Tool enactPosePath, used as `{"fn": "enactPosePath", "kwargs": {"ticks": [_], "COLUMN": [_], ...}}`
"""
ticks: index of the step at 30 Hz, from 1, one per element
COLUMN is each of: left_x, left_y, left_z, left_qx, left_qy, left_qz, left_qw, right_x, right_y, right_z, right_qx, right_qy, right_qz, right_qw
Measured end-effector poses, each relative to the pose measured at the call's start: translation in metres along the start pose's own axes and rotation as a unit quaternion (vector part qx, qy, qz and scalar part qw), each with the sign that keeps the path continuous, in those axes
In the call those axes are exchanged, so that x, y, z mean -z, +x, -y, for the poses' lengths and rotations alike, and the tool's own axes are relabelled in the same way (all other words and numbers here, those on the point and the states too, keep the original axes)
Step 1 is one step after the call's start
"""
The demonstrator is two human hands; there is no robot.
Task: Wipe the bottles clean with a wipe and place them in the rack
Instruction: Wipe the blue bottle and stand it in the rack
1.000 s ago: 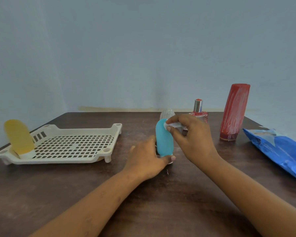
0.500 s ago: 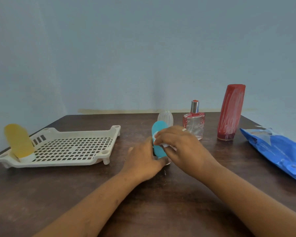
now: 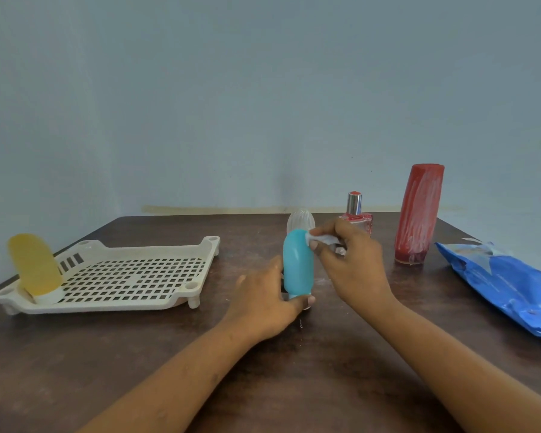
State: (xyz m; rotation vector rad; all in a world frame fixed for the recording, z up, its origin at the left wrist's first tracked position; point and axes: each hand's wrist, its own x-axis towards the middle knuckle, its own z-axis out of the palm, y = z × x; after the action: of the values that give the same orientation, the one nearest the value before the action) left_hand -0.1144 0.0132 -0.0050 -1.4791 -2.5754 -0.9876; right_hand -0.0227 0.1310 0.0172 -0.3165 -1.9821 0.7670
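Head view. The teal bottle (image 3: 298, 267) stands upright, cap down, near the middle of the dark wooden table (image 3: 294, 385). It is not in the rack.

The left hand (image 3: 263, 304) grips the teal bottle low down. Its fingers curl round the far side and its thumb crosses the front at the white cap.

The right hand (image 3: 350, 267) pinches a crumpled white wipe (image 3: 320, 239) between thumb and fingertips. The wipe is pressed to the upper right side of the teal bottle, near its rounded top. The other fingers are curled in.

The cream plastic rack (image 3: 122, 307) sits on the table well to the left of the hands, with a slotted floor and short legs. A yellow bottle (image 3: 33, 265) stands cap down in its near left corner, tilted left.

A clear ribbed bottle (image 3: 300, 220) is just behind the teal one, with only its top showing. A small glass perfume bottle (image 3: 356, 217) with a silver collar and red cap stands behind the right hand, partly hidden by it.

A tall red bottle (image 3: 417, 214), streaked with white smears, stands upright farther right and apart from the hands. A blue wipe packet (image 3: 506, 285) lies flat at the right edge of the table. A plain pale wall fills the background.
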Motion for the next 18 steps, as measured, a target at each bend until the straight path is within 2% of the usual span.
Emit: {"fn": "enactPosePath", "kwargs": {"ticks": [4, 10, 13, 16, 18], "left_x": [0.0, 0.0, 0.004, 0.012, 0.018], "left_y": [0.002, 0.002, 0.002, 0.003, 0.004], "left_z": [0.005, 0.012, 0.014, 0.014, 0.014], "left_qx": [0.014, 0.055, 0.068, 0.07, 0.069], "left_qy": [-0.077, -0.211, -0.273, -0.343, -0.386], "left_qz": [0.015, 0.033, 0.029, -0.007, -0.012], "left_qw": [0.997, 0.975, 0.959, 0.937, 0.92], "right_x": [-0.002, -0.002, 0.003, 0.006, 0.007], "right_y": [-0.004, -0.004, -0.003, -0.004, -0.005], "right_z": [-0.004, -0.012, -0.013, -0.008, -0.004], "right_qx": [-0.063, -0.11, -0.137, -0.146, -0.132], "right_qy": [0.027, 0.039, 0.108, 0.187, 0.216], "right_qz": [0.05, 0.131, 0.153, 0.193, 0.182], "right_qw": [0.996, 0.985, 0.973, 0.952, 0.95]}}
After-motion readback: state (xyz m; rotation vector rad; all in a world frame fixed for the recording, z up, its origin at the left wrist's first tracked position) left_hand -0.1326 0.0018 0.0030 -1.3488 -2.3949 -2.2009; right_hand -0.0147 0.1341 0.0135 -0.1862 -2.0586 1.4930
